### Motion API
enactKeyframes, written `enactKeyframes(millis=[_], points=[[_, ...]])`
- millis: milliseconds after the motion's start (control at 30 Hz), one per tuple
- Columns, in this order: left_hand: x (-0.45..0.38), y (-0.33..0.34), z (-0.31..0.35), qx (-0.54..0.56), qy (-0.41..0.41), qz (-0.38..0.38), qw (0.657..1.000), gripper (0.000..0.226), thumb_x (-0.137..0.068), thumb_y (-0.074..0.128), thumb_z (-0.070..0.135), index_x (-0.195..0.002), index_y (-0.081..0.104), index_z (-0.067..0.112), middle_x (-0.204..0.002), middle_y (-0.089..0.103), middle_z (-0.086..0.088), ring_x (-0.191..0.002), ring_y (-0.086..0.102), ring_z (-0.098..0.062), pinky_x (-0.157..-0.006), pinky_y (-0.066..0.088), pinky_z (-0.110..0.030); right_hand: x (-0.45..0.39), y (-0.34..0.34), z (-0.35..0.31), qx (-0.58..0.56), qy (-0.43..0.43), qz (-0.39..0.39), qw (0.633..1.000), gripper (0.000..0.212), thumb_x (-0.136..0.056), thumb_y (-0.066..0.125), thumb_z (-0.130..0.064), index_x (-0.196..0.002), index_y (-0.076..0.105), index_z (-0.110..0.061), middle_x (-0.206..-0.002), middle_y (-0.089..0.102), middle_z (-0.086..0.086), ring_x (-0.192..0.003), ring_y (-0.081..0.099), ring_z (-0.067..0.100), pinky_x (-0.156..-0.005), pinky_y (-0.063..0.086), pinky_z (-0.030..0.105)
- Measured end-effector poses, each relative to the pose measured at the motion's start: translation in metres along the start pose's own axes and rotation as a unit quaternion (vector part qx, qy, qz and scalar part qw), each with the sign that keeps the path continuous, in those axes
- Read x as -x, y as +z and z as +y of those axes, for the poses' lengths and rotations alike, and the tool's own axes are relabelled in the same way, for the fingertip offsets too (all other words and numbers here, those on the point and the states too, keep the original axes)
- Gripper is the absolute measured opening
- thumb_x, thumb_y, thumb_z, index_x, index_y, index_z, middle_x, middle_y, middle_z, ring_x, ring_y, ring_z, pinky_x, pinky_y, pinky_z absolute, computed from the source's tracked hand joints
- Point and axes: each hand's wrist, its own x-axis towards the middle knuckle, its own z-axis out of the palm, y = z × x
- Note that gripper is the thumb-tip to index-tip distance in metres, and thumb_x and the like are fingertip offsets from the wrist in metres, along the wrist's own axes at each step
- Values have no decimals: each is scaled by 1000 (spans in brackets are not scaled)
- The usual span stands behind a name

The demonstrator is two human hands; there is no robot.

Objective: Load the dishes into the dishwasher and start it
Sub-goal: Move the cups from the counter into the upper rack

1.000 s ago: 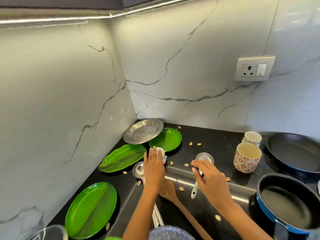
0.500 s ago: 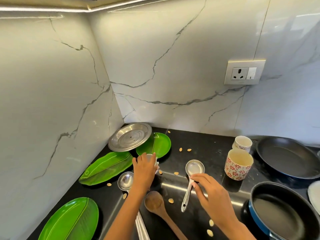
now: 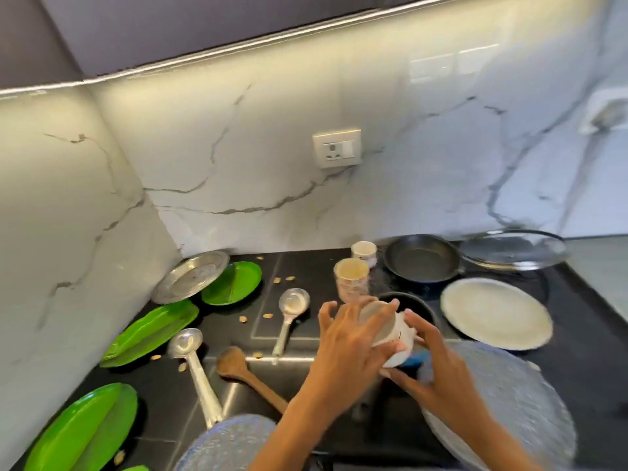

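Still gathering dishes: white cup [image 3: 390,334] held tilted above sink [image 3: 272,379], left hand [image 3: 350,341] wrapped round it, right hand [image 3: 438,365] steadying its base. Next, probably carrying to dishwasher, unseen.

Both forearms reached forward from the bottom edge and met near the middle. The left hand [image 3: 351,338] was raised with its back to the camera, fingers spread and curled over the top and near side of a small white cup [image 3: 390,331], thumb low on the right. The right hand [image 3: 433,363] cupped the same cup from the right, fingertips on its side.
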Motion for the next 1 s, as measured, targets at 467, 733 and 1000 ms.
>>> enactKeyframes(millis=[467,733,1000], points=[[22,202,378,364,261,-232,864,54,-92,41,59,-139,45,31,-138,48,18,-129,40,2,-109,13,-22,349,-287,41,108,226,362,898,62,-60,76,-23,-116,50,-16,-109,61,-2,-97,63,14,-78,53,30],[91,408,423,135,379,-293,868,46,-101,26,43,-132,53,24,-141,49,0,-133,42,-17,-104,36,-54,497,-329,130,160,379,448,794,67,-59,75,-42,-118,50,-25,-113,60,-11,-100,59,1,-81,51,18],[114,539,370,32,376,-271,886,52,-103,18,44,-144,36,19,-147,40,-10,-137,34,-31,-113,10,-55,526,-318,262,177,420,419,785,69,-60,72,-51,-118,52,-20,-106,64,-5,-91,63,5,-75,54,19]])
